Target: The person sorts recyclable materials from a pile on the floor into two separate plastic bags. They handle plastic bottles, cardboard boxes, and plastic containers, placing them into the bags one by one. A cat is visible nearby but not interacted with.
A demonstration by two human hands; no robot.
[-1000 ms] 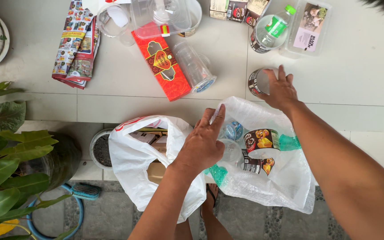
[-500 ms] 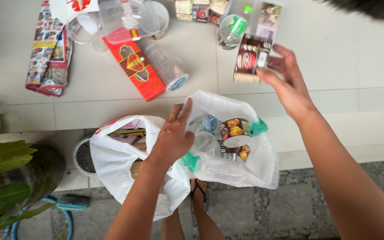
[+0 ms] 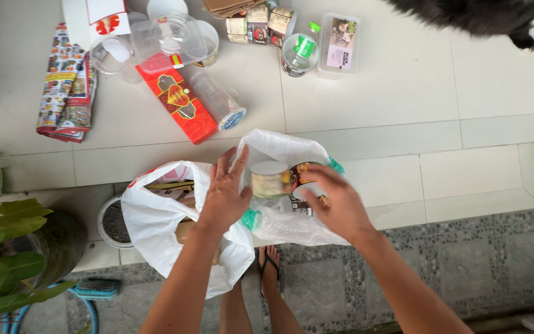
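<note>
Right hand (image 3: 335,207) has come down from above the floor clutter and now grips a cylindrical can (image 3: 269,179), blurred, at the mouth of the clear plastic bag (image 3: 292,226). Left hand (image 3: 227,192) still pinches the bag's rim, fingers closed on it. Camera view shifted slightly.

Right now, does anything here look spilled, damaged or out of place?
Nothing is spilled or broken. The odd bit is a dark furry animal at the top edge, close to the packaging on the tiled floor. A clear bottle lies tipped on its side.
</note>
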